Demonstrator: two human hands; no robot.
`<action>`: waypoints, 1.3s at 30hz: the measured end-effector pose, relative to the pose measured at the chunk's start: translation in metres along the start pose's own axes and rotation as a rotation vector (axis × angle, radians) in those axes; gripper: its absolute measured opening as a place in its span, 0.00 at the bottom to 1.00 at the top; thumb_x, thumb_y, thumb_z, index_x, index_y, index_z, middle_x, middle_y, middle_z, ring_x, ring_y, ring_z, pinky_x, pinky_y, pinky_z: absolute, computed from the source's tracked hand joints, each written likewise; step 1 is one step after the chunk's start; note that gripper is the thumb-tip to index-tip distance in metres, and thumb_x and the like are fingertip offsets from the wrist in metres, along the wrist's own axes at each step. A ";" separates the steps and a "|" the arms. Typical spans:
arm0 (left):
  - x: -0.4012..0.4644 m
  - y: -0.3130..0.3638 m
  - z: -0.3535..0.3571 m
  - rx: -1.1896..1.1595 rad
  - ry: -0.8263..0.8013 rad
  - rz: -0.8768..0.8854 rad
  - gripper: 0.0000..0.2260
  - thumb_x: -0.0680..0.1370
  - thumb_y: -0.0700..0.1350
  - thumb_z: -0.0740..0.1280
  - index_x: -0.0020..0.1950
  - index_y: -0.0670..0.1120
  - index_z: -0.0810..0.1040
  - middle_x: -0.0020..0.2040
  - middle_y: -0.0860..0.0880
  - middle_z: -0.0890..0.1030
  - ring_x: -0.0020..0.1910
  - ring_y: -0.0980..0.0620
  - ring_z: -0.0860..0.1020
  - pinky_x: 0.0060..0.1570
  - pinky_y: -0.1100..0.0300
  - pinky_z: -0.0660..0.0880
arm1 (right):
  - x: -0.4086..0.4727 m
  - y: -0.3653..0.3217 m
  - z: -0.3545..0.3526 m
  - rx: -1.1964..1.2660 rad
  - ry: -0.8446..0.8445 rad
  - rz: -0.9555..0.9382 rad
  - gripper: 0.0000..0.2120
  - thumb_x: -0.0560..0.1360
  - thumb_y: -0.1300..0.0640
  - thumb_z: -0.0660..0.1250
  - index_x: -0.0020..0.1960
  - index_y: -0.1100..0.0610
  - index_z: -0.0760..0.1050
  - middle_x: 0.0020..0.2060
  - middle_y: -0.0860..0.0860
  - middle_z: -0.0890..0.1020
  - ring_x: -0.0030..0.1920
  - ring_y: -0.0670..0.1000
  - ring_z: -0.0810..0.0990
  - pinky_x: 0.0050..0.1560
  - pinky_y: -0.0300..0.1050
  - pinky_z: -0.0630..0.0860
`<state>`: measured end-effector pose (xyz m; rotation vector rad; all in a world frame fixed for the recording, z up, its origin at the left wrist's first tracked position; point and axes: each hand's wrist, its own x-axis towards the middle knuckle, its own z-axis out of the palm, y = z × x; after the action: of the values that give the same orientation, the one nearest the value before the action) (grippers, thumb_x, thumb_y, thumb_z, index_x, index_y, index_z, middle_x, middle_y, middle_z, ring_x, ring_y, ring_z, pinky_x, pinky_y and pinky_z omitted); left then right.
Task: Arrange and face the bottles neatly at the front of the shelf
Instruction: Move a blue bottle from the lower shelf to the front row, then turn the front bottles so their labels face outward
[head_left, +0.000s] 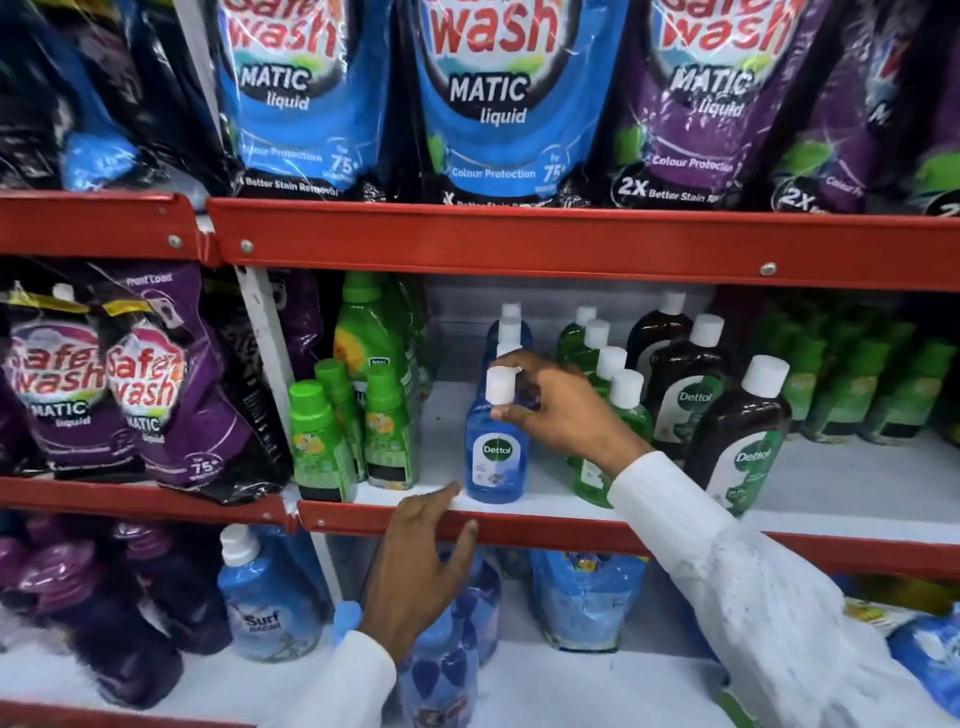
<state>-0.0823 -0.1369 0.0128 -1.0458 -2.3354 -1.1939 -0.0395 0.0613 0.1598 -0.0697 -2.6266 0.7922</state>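
Note:
A blue Dettol bottle (494, 457) with a white cap stands upright at the front of the middle shelf (831, 499), its label facing me. My right hand (561, 410) pinches its neck just below the cap. More blue bottles (511, 327) line up behind it. To the right run a row of green Dettol bottles (626, 400) and a row of brown Dettol bottles (737, 436). My left hand (421, 561) rests with spread fingers on the red front rail (545, 530) of the shelf, holding nothing.
Small green bottles (322, 441) stand left of the blue one, with more green bottles (883, 395) far right. Safewash pouches (488, 98) fill the top shelf and the left bay (140, 384). Blue Surf bottle (270, 603) and pouches sit on the lower shelf.

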 end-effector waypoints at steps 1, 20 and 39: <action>0.008 0.003 -0.002 -0.034 0.016 -0.025 0.21 0.75 0.55 0.66 0.66 0.50 0.74 0.61 0.51 0.80 0.61 0.53 0.76 0.65 0.57 0.69 | -0.002 0.001 0.002 0.040 0.015 0.006 0.25 0.72 0.55 0.75 0.67 0.52 0.72 0.49 0.48 0.82 0.45 0.43 0.79 0.47 0.29 0.73; 0.068 0.006 0.012 -0.326 -0.187 -0.220 0.13 0.70 0.39 0.76 0.54 0.43 0.81 0.50 0.55 0.83 0.41 0.74 0.78 0.46 0.73 0.77 | -0.064 0.057 0.075 0.273 0.273 0.317 0.13 0.71 0.60 0.76 0.54 0.57 0.82 0.47 0.48 0.87 0.46 0.44 0.85 0.52 0.40 0.81; 0.046 0.011 0.005 -0.234 -0.028 -0.183 0.23 0.71 0.48 0.77 0.64 0.46 0.76 0.59 0.52 0.81 0.55 0.57 0.80 0.57 0.62 0.76 | -0.099 0.054 0.062 0.374 0.512 0.299 0.08 0.71 0.60 0.76 0.50 0.55 0.84 0.43 0.48 0.88 0.41 0.42 0.85 0.46 0.33 0.81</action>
<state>-0.1052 -0.1074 0.0425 -0.9401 -2.3985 -1.5613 0.0243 0.0587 0.0474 -0.4990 -1.9786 1.1735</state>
